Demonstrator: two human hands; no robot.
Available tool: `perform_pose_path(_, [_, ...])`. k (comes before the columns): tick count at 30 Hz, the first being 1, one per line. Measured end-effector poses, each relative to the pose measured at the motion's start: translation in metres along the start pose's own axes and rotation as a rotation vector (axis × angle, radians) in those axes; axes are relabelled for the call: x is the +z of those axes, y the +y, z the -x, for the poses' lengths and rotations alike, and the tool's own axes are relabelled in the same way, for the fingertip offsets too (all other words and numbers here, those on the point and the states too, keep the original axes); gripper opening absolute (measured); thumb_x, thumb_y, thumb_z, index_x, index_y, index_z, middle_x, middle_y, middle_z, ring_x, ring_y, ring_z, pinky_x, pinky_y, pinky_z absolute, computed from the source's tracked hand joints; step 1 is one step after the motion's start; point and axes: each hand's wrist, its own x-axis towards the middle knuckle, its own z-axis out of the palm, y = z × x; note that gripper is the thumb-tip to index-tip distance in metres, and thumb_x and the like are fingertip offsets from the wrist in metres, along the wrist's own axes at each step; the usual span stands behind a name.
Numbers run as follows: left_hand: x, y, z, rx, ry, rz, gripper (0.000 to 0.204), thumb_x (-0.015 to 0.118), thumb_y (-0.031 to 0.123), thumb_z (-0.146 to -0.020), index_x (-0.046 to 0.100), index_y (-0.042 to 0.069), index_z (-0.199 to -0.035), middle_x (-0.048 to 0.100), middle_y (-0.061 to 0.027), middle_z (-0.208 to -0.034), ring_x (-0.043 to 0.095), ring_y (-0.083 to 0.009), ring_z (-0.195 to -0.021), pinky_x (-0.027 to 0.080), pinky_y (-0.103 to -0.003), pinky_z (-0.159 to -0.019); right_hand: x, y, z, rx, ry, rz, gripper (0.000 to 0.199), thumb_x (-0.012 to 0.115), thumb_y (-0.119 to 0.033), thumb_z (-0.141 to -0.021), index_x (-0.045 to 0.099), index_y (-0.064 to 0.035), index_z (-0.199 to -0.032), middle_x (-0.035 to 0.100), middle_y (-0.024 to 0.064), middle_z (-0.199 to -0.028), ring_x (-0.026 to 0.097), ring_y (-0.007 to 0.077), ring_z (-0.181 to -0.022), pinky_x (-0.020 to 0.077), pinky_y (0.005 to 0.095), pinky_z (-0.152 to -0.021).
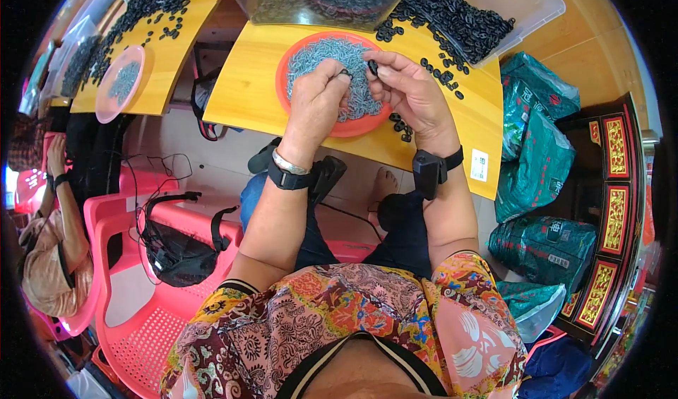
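Note:
Over an orange-red basin (282, 92) heaped with small grey screws (321, 51), both of my hands are raised close together. Thumb and fingertips of my right hand (413, 99) pinch a small black oval plastic part (373, 67). My left hand (316, 104) is closed, its thumb pressed against the curled index finger. Something small and dark (345, 73) shows at that pinch, too little of it visible to name. A narrow gap separates the two hands' fingertips.
Beyond the basin stands a clear tub (247, 0) of black parts. More black parts (452, 25) spill across the yellow table (240, 74). Green bags (537, 159) line the right; a pink chair (152, 321) holds a black bag (180, 254). Another person's hand (56, 155) is at left.

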Motion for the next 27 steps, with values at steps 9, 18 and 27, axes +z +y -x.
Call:
perform_pose_path(9, [-0.002,-0.001,-0.001,-0.012,-0.015,0.100,0.011,0.050,0.007,-0.083,0.054,0.000,-0.076,0.053,-0.0046,-0.060,0.051,-0.0114,-0.053,0.042,-0.027,-0.050,-0.002,0.006,-0.003,-0.078,0.109,0.251,0.013,0.062,-0.015,-0.088,0.061,-0.0047,-0.096,0.062,-0.0001,-0.076,0.056,0.0062,-0.064,0.0469,0.0192,-0.061])
perform_pose_path(18, [0.000,0.004,0.000,-0.070,-0.042,0.088,0.011,0.050,0.007,-0.084,0.054,0.001,-0.076,0.053,-0.0027,-0.063,0.049,-0.0086,-0.052,0.041,-0.023,-0.049,0.002,0.007,-0.004,-0.151,0.289,0.327,0.014,0.067,-0.018,-0.085,0.065,-0.0049,-0.090,0.062,0.0001,-0.071,0.056,0.0058,-0.060,0.0465,0.0190,-0.056])
perform_pose_path(27, [-0.006,0.001,-0.001,-0.069,-0.086,0.189,0.014,0.046,0.013,-0.088,0.052,0.005,-0.078,0.056,-0.0023,-0.069,0.052,-0.0095,-0.058,0.040,-0.021,-0.054,0.015,0.007,-0.002,-0.163,0.171,0.468,0.020,0.060,-0.006,-0.087,0.064,-0.0006,-0.105,0.064,0.0027,-0.085,0.059,0.0066,-0.074,0.0491,0.0208,-0.070])
